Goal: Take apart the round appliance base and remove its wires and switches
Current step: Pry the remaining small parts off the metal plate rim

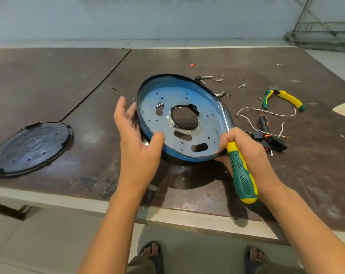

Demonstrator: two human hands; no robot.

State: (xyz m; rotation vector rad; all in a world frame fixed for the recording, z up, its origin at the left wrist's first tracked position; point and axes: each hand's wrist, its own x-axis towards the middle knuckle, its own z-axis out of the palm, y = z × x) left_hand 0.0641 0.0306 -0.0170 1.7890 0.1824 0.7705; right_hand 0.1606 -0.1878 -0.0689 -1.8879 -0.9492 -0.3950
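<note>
**K:** While the round base [183, 119] is tilted up off the table [48, 80], what room is around it?

**R:** Plenty on the left and far side, bare dark board with one seam running far to near. The right side is cluttered. The base's low edge sits near the table's pale near rim, mid-table.

**K:** Hands?

**R:** Left hand [137, 139] has its fingers spread and fairly straight, palm against the left rim, thumb lying over the near rim. Right hand [240, 143] is wrapped round the screwdriver [241, 171], its shaft running up along the base's right rim.

**K:** Counts?

**R:** One base. One black cover [31, 147], flat on the left, close to the near edge. Two drivers: the held one plus a small screwdriver [263, 122] lying to the right. One pair of pliers [282, 98], far right. White wires [266, 113] in loose loops, can't separate strands. One socket block [274, 144] just right of the right hand. Several screws [217, 79] beyond the base, too small to count.

**K:** Materials?

**R:** The base is a shallow sheet-metal dish, blue-tinted inside, with a dark rim. It has one ragged centre hole, three oblong slots and many small drilled holes. The cover is matt black and ribbed in rings. Both the driver and plier grips are green and yellow, and the driver's is dimpled.
</note>
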